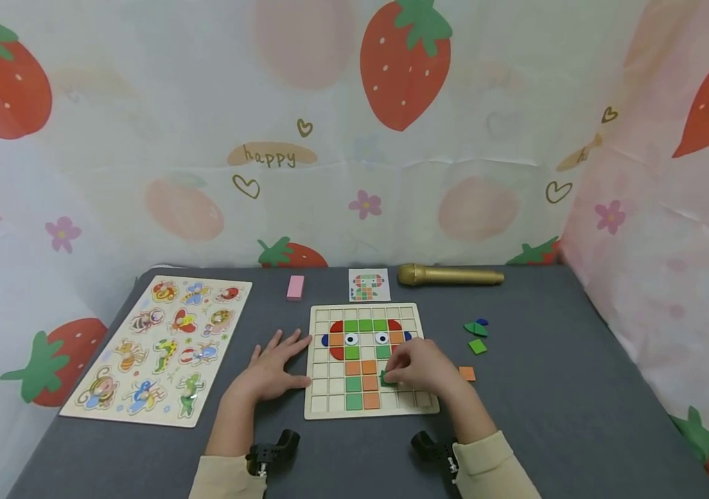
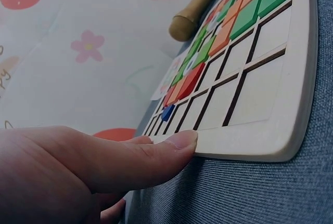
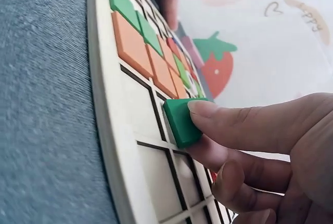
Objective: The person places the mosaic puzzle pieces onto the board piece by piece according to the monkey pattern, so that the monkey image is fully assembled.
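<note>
A wooden grid board (image 1: 323, 405) lies on the table, partly filled with colored tiles that form a face with two eye pieces and a block of orange and green squares below. My right hand (image 1: 419, 364) pinches a dark green tile (image 3: 183, 122) between thumb and fingers over the board, tilted at a grid cell beside the orange tiles (image 3: 132, 42). With fingers spread, my left hand (image 1: 269, 371) lies at the board's left side, and its thumb (image 2: 171, 148) touches the rim. The right hand hides part of the grid in the head view.
Right of the board are a green leaf-shaped piece (image 1: 475, 329), a blue piece (image 1: 482, 321), a light green square (image 1: 477, 346) and an orange square (image 1: 467, 373). Behind stand a pattern card (image 1: 369, 294), a pink block (image 1: 294, 287) and a gold microphone (image 1: 450, 275). An insect puzzle board (image 1: 154, 353) is left.
</note>
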A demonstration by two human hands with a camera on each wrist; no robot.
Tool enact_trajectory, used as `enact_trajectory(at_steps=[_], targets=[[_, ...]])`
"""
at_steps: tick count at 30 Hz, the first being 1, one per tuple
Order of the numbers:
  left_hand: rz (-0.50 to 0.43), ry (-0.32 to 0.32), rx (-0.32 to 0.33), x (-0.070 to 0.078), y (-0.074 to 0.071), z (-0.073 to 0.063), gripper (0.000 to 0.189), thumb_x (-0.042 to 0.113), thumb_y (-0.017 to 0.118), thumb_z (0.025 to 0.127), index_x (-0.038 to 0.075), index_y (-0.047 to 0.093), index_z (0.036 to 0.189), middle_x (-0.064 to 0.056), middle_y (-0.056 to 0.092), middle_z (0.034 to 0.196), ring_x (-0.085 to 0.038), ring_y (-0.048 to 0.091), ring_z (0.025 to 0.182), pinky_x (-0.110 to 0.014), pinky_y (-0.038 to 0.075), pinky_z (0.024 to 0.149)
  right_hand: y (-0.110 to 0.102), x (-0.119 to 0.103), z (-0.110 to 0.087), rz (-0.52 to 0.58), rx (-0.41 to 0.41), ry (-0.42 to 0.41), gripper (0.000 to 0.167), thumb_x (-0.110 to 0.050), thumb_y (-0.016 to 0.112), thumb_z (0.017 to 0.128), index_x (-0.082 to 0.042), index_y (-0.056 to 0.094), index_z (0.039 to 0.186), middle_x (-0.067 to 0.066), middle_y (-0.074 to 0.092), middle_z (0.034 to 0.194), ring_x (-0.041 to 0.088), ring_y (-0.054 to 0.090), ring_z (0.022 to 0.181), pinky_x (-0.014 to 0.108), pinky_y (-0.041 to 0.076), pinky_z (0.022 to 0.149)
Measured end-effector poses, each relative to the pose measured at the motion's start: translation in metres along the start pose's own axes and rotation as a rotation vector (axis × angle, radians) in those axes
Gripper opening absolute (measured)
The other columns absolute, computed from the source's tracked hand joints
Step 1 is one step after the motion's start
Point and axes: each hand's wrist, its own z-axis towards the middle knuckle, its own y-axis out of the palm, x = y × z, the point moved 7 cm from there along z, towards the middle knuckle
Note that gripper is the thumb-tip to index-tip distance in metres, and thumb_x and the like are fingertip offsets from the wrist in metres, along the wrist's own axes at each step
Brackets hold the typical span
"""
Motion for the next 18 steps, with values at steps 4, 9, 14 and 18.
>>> enact_trajectory(at_steps=[4,9,14,18], targets=[[0.002,0.001,0.0,-0.0009,0.0004,0.0004,0.082,0.03,0.079,0.086,0.021,0.039,0.157,-0.009,0.027,0.167,-0.039,0.004,0.157,-0.068,-0.001,0.121,0.004,-0.0023,0.0001,0.006,-0.004,-0.011,0.011,-0.016,0.083,0.083,-0.017,0.075,0.076,-0.007,0.067,0.07,0.012,0.058,0.068,0.029,0.048,0.062],[0.01,0.005,0.007,-0.0018,0.0007,0.0007,0.082,0.03,0.079,0.086,0.021,0.04,0.157,-0.009,0.027,0.167,-0.038,0.004,0.157,-0.068,-0.001,0.121,0.0046,-0.0047,-0.0006,0.026,-0.005,-0.021,0.011,-0.012,0.083,0.082,-0.014,0.075,0.076,-0.005,0.068,0.07,0.013,0.057,0.068,0.03,0.048,0.061],[0.012,0.006,0.009,-0.0021,0.0011,0.0007,0.081,0.03,0.079,0.086,0.021,0.04,0.157,-0.009,0.027,0.167,-0.038,0.005,0.157,-0.068,0.0,0.121,0.0041,-0.005,-0.0021,0.037,-0.015,-0.017,0.011,-0.011,0.084,0.081,-0.014,0.075,0.076,-0.005,0.067,0.07,0.014,0.057,0.066,0.03,0.048,0.061],[0.01,0.006,0.007,-0.0023,0.0013,0.0009,0.081,0.03,0.079,0.086,0.021,0.04,0.157,-0.009,0.028,0.167,-0.039,0.005,0.157,-0.068,0.0,0.121,0.0043,-0.0057,-0.0022,0.031,-0.018,-0.025,0.011,-0.011,0.084,0.081,-0.014,0.075,0.075,-0.005,0.066,0.068,0.014,0.057,0.065,0.03,0.048,0.06]])
